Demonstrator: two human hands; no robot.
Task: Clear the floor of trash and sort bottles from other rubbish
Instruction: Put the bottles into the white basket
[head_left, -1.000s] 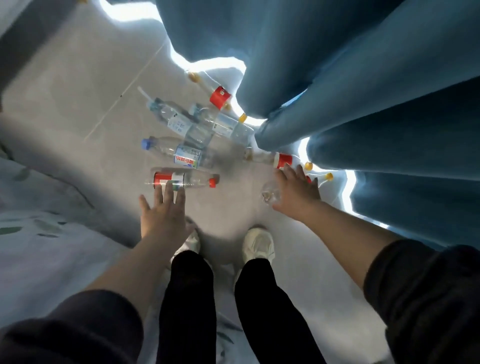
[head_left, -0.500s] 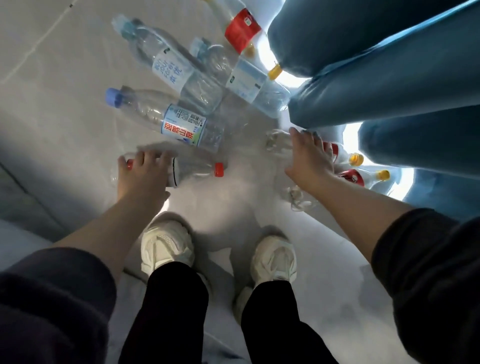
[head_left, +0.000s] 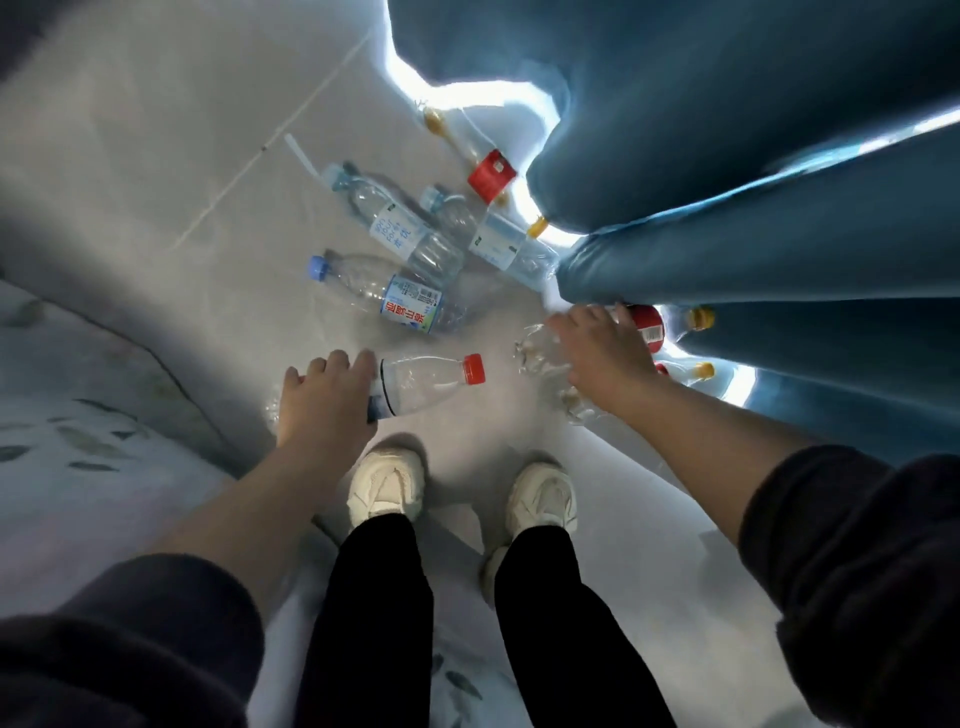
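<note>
My left hand (head_left: 324, 400) grips the lower body of a clear bottle with a red cap (head_left: 431, 382), its cap end tilted up to the right. My right hand (head_left: 605, 353) lies over two clear bottles at the curtain's foot, fingers curled round them. One has a red label (head_left: 647, 325) and a yellow cap (head_left: 700, 318); the other's yellow cap (head_left: 705, 370) shows lower down. Their clear bases (head_left: 535, 353) stick out to the left of my palm. Several more bottles lie on the floor beyond, among them a blue-capped one (head_left: 384, 293).
A blue curtain (head_left: 727, 156) hangs along the right, touching the bottles. Two pale-labelled bottles (head_left: 400, 231) and a red-labelled one (head_left: 488, 174) lie further out on the grey floor (head_left: 182, 130). Patterned fabric (head_left: 78, 415) borders the left. My white shoes (head_left: 387, 486) stand just behind my hands.
My left hand has closed round the red-capped bottle and raised its cap end off the floor. My right hand has stayed on the bottles by the curtain. The view has pulled back.
</note>
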